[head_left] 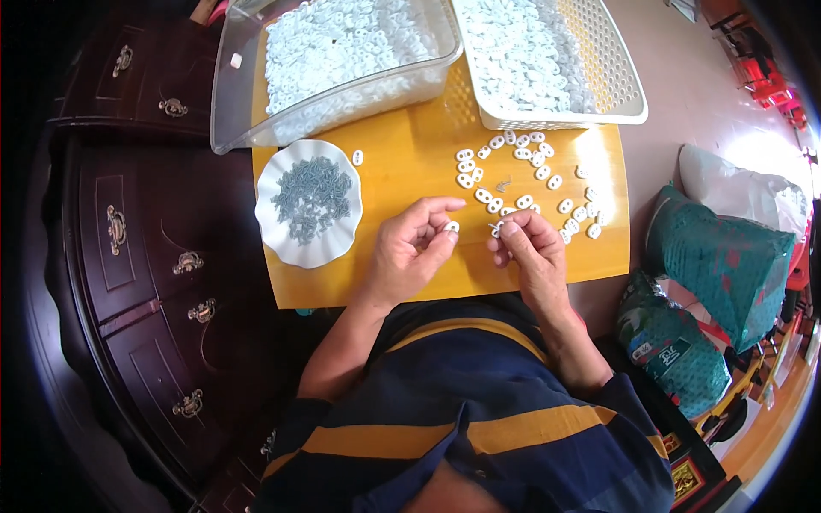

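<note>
My left hand (409,248) is closed in a pinch, with a small white oval plastic piece (452,227) between thumb and fingers. Opposite it, my right hand (534,248) pinches a small grey screw (493,225); something white shows at those fingertips too, partly hidden. The two hands are apart above the yellow tabletop (393,179). Just beyond the right hand lie many white oval pieces with two holes (524,202), scattered singly and in clusters. A few loose screws (504,185) rest among them. One more white piece (357,158) lies by the dish.
A white wavy-rimmed dish (272,239) of grey screws sits at the table's left. Behind stand a clear plastic bin (231,103) and a white perforated basket (629,81), both heaped with white pieces. Dark drawers (128,231) flank the left; stuffed green bags (718,256) are at the right.
</note>
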A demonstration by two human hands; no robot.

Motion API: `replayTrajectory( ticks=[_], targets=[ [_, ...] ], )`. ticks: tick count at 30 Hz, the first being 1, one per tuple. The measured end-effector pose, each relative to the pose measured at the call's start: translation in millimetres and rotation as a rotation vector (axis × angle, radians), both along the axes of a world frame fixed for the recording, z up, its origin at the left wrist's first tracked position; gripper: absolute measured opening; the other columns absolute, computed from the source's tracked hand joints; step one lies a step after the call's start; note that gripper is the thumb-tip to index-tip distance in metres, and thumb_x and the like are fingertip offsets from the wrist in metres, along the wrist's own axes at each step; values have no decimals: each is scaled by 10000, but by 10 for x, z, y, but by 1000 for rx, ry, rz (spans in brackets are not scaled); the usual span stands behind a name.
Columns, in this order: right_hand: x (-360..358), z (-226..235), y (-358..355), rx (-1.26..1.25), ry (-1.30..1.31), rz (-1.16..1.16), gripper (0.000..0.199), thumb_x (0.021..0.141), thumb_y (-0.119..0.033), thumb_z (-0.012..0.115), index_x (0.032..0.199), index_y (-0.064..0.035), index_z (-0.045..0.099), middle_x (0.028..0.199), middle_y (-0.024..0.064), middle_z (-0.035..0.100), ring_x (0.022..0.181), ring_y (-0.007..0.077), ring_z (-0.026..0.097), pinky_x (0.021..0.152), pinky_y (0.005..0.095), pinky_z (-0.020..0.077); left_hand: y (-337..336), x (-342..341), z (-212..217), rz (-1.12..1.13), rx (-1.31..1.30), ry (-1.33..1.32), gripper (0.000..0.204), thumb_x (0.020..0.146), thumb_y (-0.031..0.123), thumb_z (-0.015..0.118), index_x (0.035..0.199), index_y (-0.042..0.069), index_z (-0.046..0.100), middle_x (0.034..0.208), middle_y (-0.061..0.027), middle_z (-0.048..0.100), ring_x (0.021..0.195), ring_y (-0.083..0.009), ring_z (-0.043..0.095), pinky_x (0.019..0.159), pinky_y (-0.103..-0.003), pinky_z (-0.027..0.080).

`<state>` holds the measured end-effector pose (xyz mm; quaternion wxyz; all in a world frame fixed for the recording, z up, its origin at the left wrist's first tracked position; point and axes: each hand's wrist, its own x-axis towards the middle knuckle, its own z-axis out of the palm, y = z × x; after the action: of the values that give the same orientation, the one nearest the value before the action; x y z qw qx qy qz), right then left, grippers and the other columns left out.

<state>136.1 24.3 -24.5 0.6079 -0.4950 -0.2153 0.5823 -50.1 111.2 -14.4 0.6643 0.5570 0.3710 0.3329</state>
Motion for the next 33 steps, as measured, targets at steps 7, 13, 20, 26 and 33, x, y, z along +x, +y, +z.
replayTrajectory(
  ticks=[7,13,20,26,33],
  targets=[
    [-55,46,48,-32,-30,108,148,1047,-171,609,1003,-36,652,829,36,678,699,87,613,658,227,505,-17,-117,18,-133,118,121,240,921,-50,692,1157,-11,682,865,30,642,732,-2,565,660,-179,468],
    [-92,59,38,-29,-68,186,156,1046,-170,606,1001,-29,653,824,30,679,711,81,622,661,226,509,-8,-128,63,-117,241,115,309,865,-43,767,1161,-6,688,869,9,657,742,-39,584,696,-203,493],
    [-149,68,9,-23,-60,206,163,1050,-178,602,1015,-28,655,827,20,677,712,65,607,668,215,499,-8,-140,73,-119,279,116,337,832,-42,794,1152,5,697,877,-9,666,745,-59,587,706,-220,495],
    [-149,82,12,-39,-86,218,167,1051,-184,604,1015,-29,654,826,16,675,706,60,592,673,214,493,3,-134,69,-113,315,129,327,818,-48,793,1129,13,713,869,-16,671,727,-72,593,681,-227,494],
    [-154,68,4,-38,-87,219,170,1052,-187,601,1016,-31,658,825,14,674,711,59,598,674,215,498,-18,-108,85,-122,306,135,328,813,-48,797,1128,5,726,834,-26,674,697,-81,598,653,-233,492]
  ],
)
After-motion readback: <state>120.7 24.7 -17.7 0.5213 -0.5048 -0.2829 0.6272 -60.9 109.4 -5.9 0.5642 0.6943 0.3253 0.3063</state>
